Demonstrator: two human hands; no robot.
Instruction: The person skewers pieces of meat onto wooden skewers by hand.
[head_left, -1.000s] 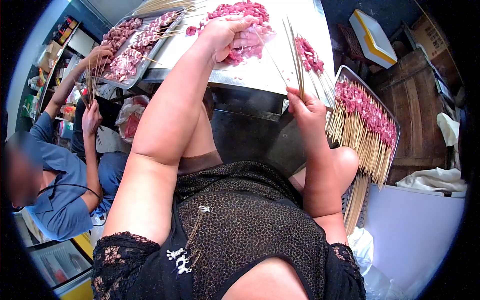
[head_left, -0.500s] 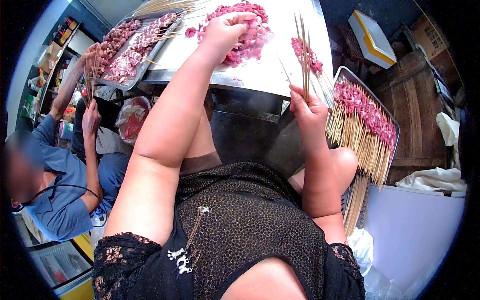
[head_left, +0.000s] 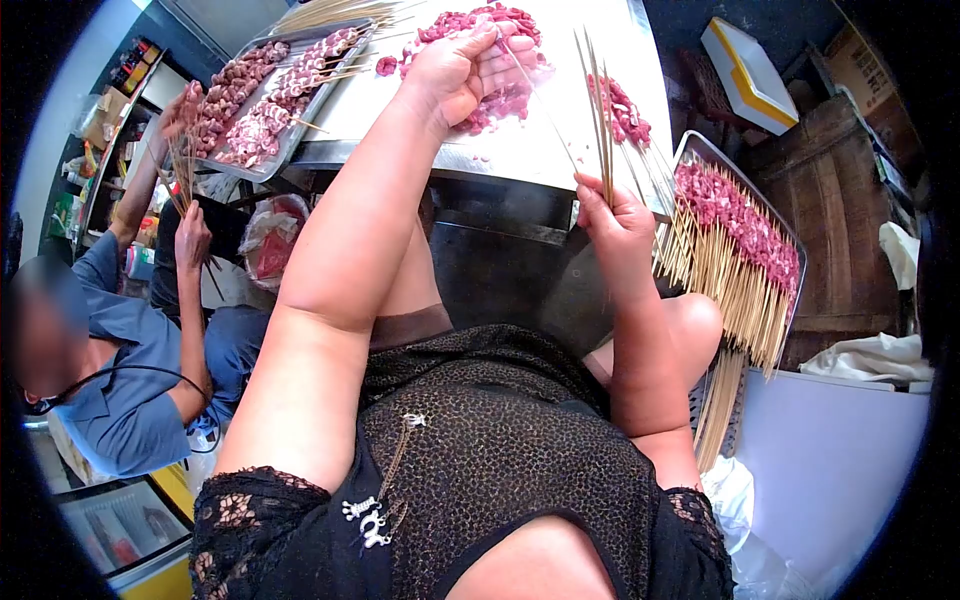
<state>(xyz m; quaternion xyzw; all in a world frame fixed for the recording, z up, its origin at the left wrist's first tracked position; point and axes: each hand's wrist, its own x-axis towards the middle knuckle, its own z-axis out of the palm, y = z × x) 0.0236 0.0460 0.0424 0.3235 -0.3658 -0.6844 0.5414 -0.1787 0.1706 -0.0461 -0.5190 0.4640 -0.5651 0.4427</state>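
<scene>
The bundle of skewers (head_left: 602, 130) stands in the right hand (head_left: 615, 225), which is closed around the lower ends at the near edge of the surface (head_left: 380, 120). It points away from the person, upper ends leaning slightly left. A single skewer (head_left: 548, 115) slants from the right fingertips up and left to the left hand (head_left: 455, 80). That hand is partly open, palm up, over the meat pile (head_left: 500, 108); whether it grips anything is hidden. The skewers look light and stiff but thin enough to snap (splinters seem possible too), so each is best taken near its lower end. The meat, cut in small pieces, looks soft, moist and probably slippery; a pinch between thumb and fingertips should suit it.
</scene>
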